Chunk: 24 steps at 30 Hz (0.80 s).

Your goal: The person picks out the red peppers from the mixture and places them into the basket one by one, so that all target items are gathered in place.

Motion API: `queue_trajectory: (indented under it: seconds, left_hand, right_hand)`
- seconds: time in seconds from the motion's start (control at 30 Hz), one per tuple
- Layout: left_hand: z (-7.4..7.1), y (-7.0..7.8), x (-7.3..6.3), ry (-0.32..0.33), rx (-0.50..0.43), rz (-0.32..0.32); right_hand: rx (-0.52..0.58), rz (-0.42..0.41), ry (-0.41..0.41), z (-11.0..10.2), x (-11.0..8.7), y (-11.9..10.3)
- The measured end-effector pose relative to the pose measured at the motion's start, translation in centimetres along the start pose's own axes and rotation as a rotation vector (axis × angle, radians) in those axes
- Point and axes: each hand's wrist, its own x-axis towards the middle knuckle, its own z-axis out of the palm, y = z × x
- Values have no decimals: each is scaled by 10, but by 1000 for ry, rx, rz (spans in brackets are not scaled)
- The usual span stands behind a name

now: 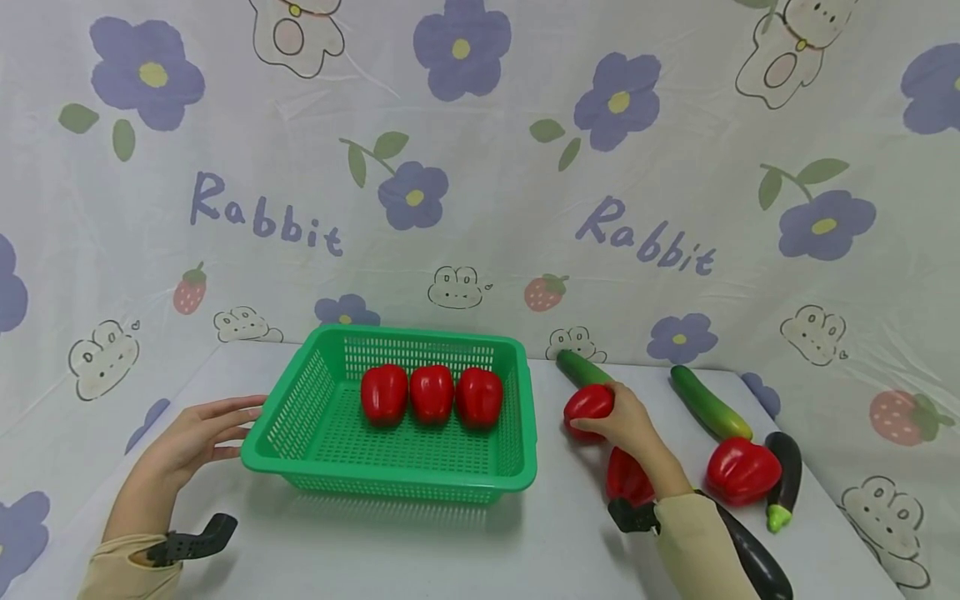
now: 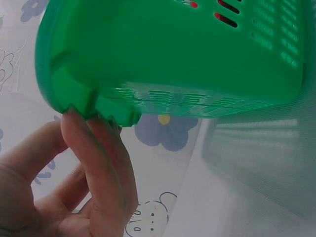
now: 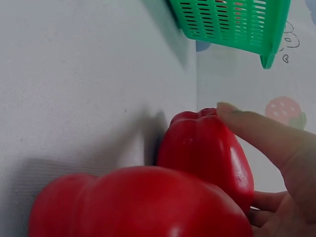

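My right hand [image 1: 630, 421] grips a red bell pepper [image 1: 588, 412] to the right of the green basket [image 1: 390, 477], thumb on one side and fingers round the other. The right wrist view shows this pepper [image 3: 202, 153] with another red bell pepper [image 3: 138, 207] in front of it. That second pepper [image 1: 627, 477] lies partly under my right wrist in the head view. At the basket's left end, my left hand [image 1: 197, 437] touches the rim with extended, slightly bent fingertips [image 2: 74, 123]. Three red bell peppers [image 1: 432, 395] sit in a row inside the basket.
A cucumber [image 1: 581, 367] lies behind my right hand. Farther right are another cucumber [image 1: 708, 402], a red bell pepper [image 1: 742, 472] and an eggplant [image 1: 784, 471]. A second eggplant [image 1: 753, 554] is partly hidden by my right sleeve. A patterned cloth [image 1: 480, 183] hangs behind the table.
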Motion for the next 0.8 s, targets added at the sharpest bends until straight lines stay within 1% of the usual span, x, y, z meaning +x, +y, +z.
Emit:
queue_trajectory:
  seconds: [0.43,0.8]
  left_hand:
    - [-1,0,-2,-4,0,-5]
    - [0,0,0,-3,6,-1]
  right_hand:
    - [11,-16,22,1,1,1]
    - [78,-16,47,-9,-2,-7]
